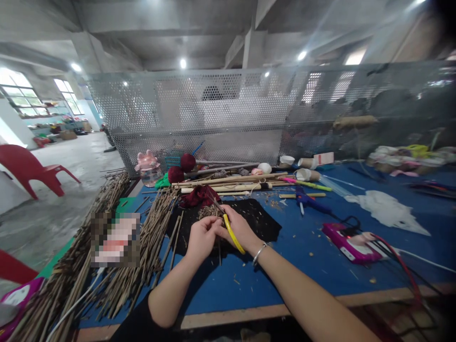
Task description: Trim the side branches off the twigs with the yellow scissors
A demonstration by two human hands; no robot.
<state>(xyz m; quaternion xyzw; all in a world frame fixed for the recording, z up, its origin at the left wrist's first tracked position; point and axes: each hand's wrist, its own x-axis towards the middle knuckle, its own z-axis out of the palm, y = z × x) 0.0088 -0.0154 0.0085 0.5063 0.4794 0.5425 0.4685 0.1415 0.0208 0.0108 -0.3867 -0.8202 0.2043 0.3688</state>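
Observation:
Yellow-handled scissors (232, 232) are in my right hand (242, 230), with the blades pointing away and to the left. My left hand (202, 235) is closed in a pinch, its fingertips meeting those of my right hand. What the left fingers hold is hidden. A thin stick (220, 255) shows just below the joined fingertips. Just beyond the hands is a small heap of short brown twig pieces (210, 210), beside dark red yarn (199, 195). Both hands are over a black cloth (261, 221) scattered with small bits.
Long brown twigs (149, 237) lie in bundles at left. A blurred-out pale object (116, 240) rests among them. Pale rods (228, 183) and red yarn balls (188, 162) are at the back. To the right are a blue glue gun (309, 202), a magenta power strip (351, 243) and cables.

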